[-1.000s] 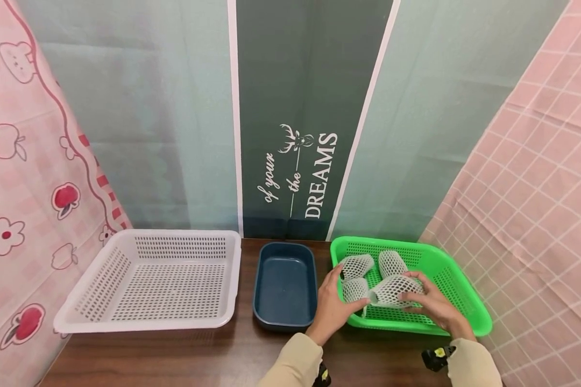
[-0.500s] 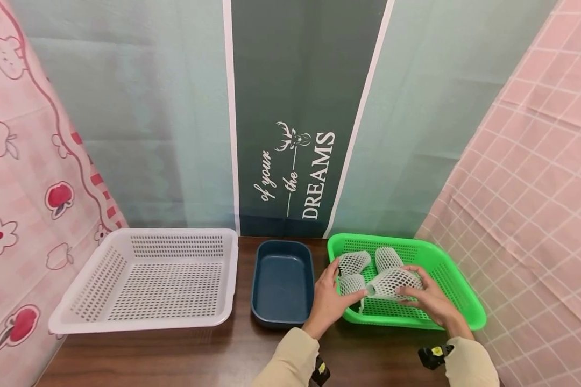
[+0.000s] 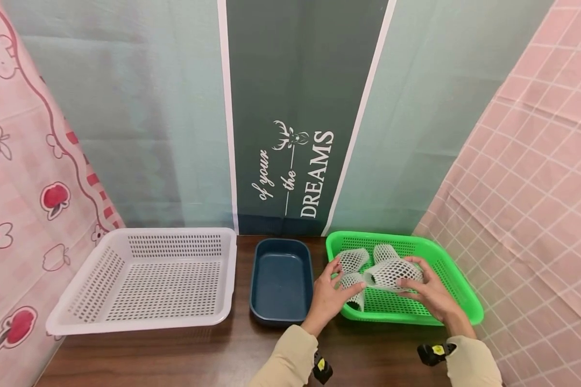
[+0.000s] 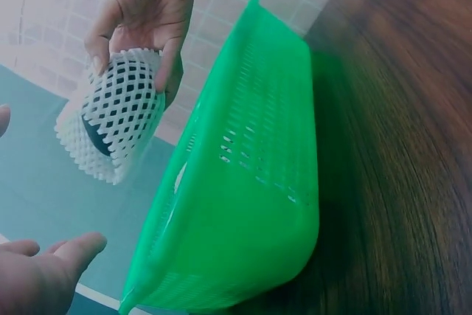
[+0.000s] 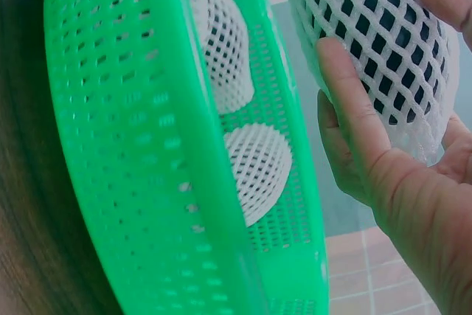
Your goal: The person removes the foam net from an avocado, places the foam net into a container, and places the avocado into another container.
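My right hand (image 3: 436, 293) grips a white foam fruit net (image 3: 398, 273) around its side, holding it over the green basket (image 3: 457, 271). Through its mesh shows something dark and rounded, which the right wrist view also shows inside the net (image 5: 376, 35); I cannot tell its kind. The net's mouth faces left, and in the left wrist view a dark edge sits just within it. My left hand (image 3: 326, 298) is beside that mouth, its thumb and fingers spread and apart from the net (image 4: 125, 108). Several more foam nets, among them one at the back (image 3: 384, 253), lie in the basket.
A dark blue tray (image 3: 282, 317) stands left of the green basket, and a white perforated basket (image 3: 227, 301) stands farther left. All sit on a brown wooden table (image 3: 174, 357). Curtains rise behind the baskets and at both sides.
My left thumb has come away from the end of the held net, whose mouth now looks wider. The right hand keeps its grip. The head view has shifted slightly.
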Motion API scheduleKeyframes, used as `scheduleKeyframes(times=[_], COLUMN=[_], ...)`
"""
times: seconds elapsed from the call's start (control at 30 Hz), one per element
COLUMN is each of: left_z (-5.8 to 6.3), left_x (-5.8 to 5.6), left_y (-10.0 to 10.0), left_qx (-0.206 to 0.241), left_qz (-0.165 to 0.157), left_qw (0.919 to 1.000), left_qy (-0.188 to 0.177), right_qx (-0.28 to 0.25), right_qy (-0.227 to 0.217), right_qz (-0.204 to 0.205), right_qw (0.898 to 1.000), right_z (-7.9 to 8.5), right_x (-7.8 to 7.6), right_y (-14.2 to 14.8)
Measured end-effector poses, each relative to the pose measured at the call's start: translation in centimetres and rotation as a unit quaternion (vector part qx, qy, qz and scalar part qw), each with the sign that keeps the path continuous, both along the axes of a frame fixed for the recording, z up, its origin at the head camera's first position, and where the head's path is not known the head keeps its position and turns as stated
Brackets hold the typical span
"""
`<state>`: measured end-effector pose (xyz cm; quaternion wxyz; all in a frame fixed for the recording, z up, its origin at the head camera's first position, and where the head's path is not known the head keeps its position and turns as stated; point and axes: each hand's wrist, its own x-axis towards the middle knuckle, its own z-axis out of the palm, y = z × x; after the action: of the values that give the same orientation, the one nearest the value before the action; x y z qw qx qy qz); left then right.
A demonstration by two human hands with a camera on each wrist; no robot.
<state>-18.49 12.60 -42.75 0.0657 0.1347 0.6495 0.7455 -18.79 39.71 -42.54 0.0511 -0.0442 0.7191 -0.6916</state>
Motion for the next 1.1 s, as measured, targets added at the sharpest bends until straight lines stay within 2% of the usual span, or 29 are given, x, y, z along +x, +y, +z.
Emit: scheduleKeyframes(times=[0.2,0.37,0.43,0.57,0.63,0.8,1.1], left_z=[-2.1,-2.3,-2.2,-2.1,-2.0,-1.7,-1.3], left_x=[-0.9,-1.0,-0.9,-0.8,-0.7,-0.7,-0.6], left_y=[0.8,0.6,0.6,0.5,0.6,0.6,0.8], left_qx=[0.047,0.078,0.112,0.188,0.207,0.218,0.246], left_qz=[-0.013,-0.027,-0.038,-0.061,-0.064,-0.072,-0.113], left_qw=[0.9970,0.9924,0.9871,0.9688,0.9630,0.9595,0.9507], left_qy=[-0.060,-0.091,-0.108,-0.149,-0.160,-0.163,-0.151], right_qx=[-0.021,-0.035,-0.042,-0.047,-0.047,-0.053,-0.055], right_qy=[0.013,0.034,0.043,0.059,0.066,0.080,0.100], right_qz=[0.019,0.046,0.054,0.061,0.063,0.079,0.084], right_qw=[1.000,0.998,0.997,0.995,0.995,0.992,0.990], right_z=[0.9,1.1,1.1,1.0,0.9,1.2,1.2], right_x=[0.4,0.7,0.8,0.8,0.9,1.2,1.5], right_y=[-1.2,-2.1,-2.4,-3.1,-3.5,-4.7,-6.4])
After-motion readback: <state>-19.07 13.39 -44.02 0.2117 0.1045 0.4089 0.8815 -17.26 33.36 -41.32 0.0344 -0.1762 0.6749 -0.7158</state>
